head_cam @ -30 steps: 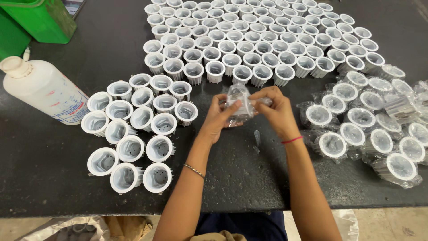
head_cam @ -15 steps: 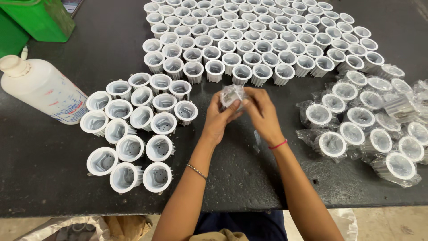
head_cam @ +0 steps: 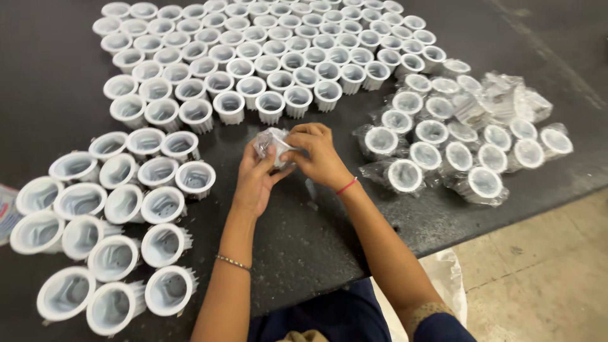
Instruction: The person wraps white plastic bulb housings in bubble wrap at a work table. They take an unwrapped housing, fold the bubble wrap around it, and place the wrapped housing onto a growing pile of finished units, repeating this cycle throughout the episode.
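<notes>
The dark counter (head_cam: 304, 247) fills most of the view, its near edge running from lower left up to the right, with pale floor (head_cam: 538, 272) beyond that edge; since a second ago the view has swung right and closer, so the white bottle and green box at the far left corner are gone from sight. A big block of bare white cups (head_cam: 253, 50) stands in rows along the far side of the counter; a smaller cluster of bare cups (head_cam: 114, 209) sits at the left edge, the nearest ones tipped on their sides; toward the right edge lies a pile of cups in clear bags (head_cam: 456, 139).

Near the middle of the counter, just short of the far rows, both hands meet on one wrapped cup (head_cam: 273, 147). The left hand (head_cam: 256, 180) grasps it from below, fingers curled round the body; the right hand (head_cam: 316, 155) pinches the clear wrap at the top. A second ago the hands held the cup higher and a little apart, with the wrap stretched between them; now they are pressed close together and lower, and the wrap is still on, so the unwrapping looks only begun. A red band circles the right wrist, a bead bracelet (head_cam: 233, 262) the left forearm.
</notes>
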Demonstrator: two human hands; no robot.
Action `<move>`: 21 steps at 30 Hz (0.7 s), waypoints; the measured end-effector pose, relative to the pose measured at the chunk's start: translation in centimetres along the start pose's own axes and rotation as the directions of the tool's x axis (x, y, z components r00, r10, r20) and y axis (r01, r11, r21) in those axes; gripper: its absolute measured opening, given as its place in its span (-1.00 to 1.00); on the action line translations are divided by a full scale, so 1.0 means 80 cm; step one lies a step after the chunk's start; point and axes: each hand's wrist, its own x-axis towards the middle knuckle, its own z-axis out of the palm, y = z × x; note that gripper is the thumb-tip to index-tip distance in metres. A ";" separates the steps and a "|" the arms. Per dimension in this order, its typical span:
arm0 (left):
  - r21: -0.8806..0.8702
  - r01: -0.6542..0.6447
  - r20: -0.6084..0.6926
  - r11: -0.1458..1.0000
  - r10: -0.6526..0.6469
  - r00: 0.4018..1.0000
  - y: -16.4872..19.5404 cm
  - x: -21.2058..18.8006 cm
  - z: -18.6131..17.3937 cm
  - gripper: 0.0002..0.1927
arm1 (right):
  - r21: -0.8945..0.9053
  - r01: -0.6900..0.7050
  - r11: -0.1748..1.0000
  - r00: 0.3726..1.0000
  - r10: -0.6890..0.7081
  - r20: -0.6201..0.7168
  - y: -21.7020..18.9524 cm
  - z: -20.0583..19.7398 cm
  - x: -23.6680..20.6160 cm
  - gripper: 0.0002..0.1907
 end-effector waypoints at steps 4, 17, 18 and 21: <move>0.192 -0.031 -0.069 0.981 0.045 0.997 0.016 -0.003 0.011 -0.31 | -0.311 -0.137 0.940 0.948 0.034 -0.316 0.050 -0.044 0.005 -0.74; 0.258 -0.034 -0.030 0.965 0.044 0.999 0.019 -0.002 0.024 -0.29 | -0.708 -0.039 0.705 0.984 0.152 0.098 0.206 -0.159 0.021 -0.78; 0.271 -0.030 -0.037 0.962 0.042 0.998 0.020 -0.002 0.022 -0.29 | -0.735 0.002 0.678 0.979 0.148 0.140 0.198 -0.163 0.023 -0.69; 0.272 -0.038 -0.033 0.961 0.049 0.998 0.018 -0.001 0.018 -0.29 | -0.601 -0.140 0.787 0.990 0.118 -0.075 0.156 -0.198 0.020 -0.68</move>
